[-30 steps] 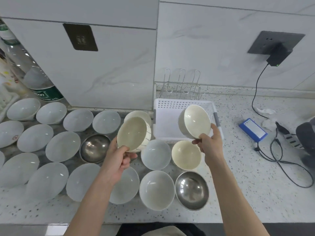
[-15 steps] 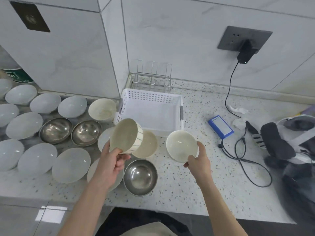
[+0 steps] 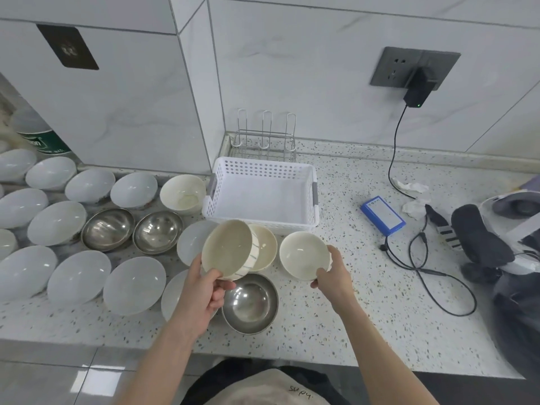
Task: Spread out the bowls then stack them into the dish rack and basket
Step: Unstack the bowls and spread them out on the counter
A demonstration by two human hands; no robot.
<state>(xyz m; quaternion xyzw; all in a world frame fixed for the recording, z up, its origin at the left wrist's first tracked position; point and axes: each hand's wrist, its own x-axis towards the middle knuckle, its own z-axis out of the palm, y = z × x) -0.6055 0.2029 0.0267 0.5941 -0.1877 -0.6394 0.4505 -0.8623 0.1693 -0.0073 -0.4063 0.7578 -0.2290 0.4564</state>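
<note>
White plastic basket [image 3: 260,197], perforated walls w/ grey handles, sat at frame centre on the speckled stone table [image 3: 365,302]; nothing in it. Wire dish rack [image 3: 264,140] stood right behind it in the wall corner, thin metal loops, also holding nothing.

Left hand [image 3: 204,290] gripped a cream bowl w/ blue stripes [image 3: 229,248] by its lower rim, thumb inside and fingers curled round the outside, tilted so the mouth faced the camera, held just below the basket. Right hand [image 3: 333,276] pinched the rim of a plain cream bowl [image 3: 304,254], thumb on the near edge; can't tell if that bowl touched the table.

Another cream bowl [image 3: 264,247] showed between the two. A steel bowl [image 3: 249,302], shiny, lay at lower centre; two more steel bowls [image 3: 131,229] at centre left. Rows of glossy white bowls [image 3: 79,276] covered the left of the frame, all empty, mouths up.

Right side: blue box [image 3: 382,214] w/ black cable [image 3: 423,264].
</note>
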